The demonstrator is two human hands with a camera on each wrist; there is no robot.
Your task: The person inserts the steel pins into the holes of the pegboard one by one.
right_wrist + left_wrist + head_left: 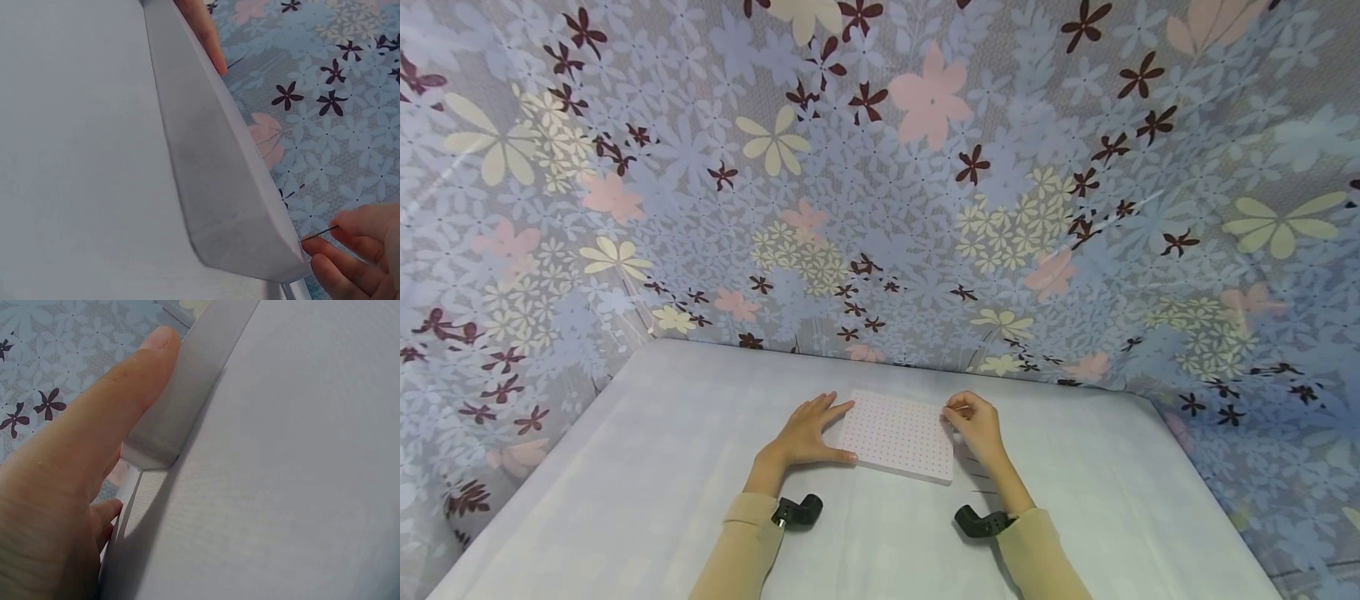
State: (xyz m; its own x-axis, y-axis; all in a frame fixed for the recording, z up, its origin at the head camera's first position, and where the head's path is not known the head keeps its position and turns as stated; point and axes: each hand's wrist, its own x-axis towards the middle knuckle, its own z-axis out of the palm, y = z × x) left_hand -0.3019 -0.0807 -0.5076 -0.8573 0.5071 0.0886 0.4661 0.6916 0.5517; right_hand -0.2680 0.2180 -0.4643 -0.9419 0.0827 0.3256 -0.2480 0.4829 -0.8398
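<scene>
A white rectangular block (898,435) with a dotted grid on its top lies flat on the table. My left hand (807,432) rests against its left side, thumb and fingers spread apart; in the left wrist view the thumb (119,394) lies along the side wall of the block (194,375). At the far right corner, my right hand (976,421) pinches a thin dark pin (320,234) between thumb and fingers. The pin's end meets the upper edge of the block (219,181) in the right wrist view; whether it enters a dot is hidden.
Several thin dark pins (980,477) lie on the white table (647,467), right of the block near my right forearm. A flower-patterned cloth (880,208) rises behind the table. Black wrist cameras (801,510) sit at both cuffs.
</scene>
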